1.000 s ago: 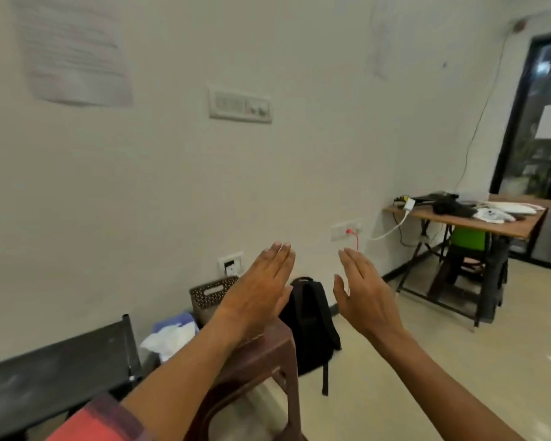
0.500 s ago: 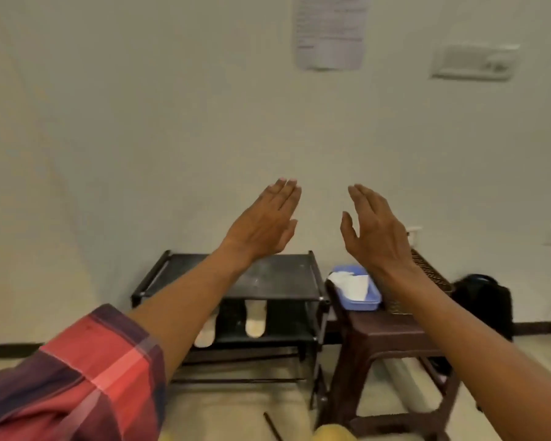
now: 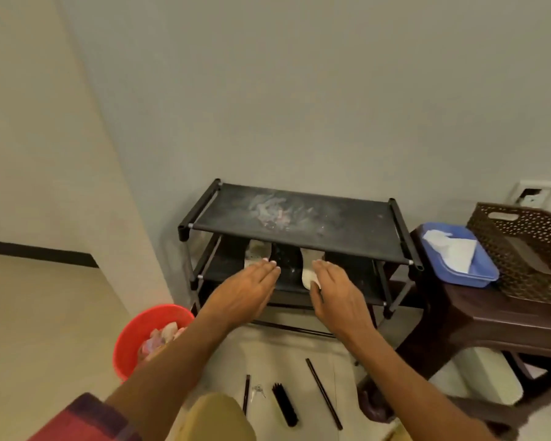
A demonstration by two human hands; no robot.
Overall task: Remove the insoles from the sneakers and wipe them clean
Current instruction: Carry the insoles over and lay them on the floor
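Left hand (image 3: 248,292) and right hand (image 3: 337,296) hover flat before the rack's (image 3: 347,226) edge.

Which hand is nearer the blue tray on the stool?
Right. The right hand is held out before the shoe rack, left of the blue tray; the left hand is further left, beyond the right hand.

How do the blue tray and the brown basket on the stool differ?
The blue tray is shallow and solid-walled; the brown basket is taller with perforated walls. The tray holds white tissue and sits nearer the shoe rack than the basket. Both rest on the stool.
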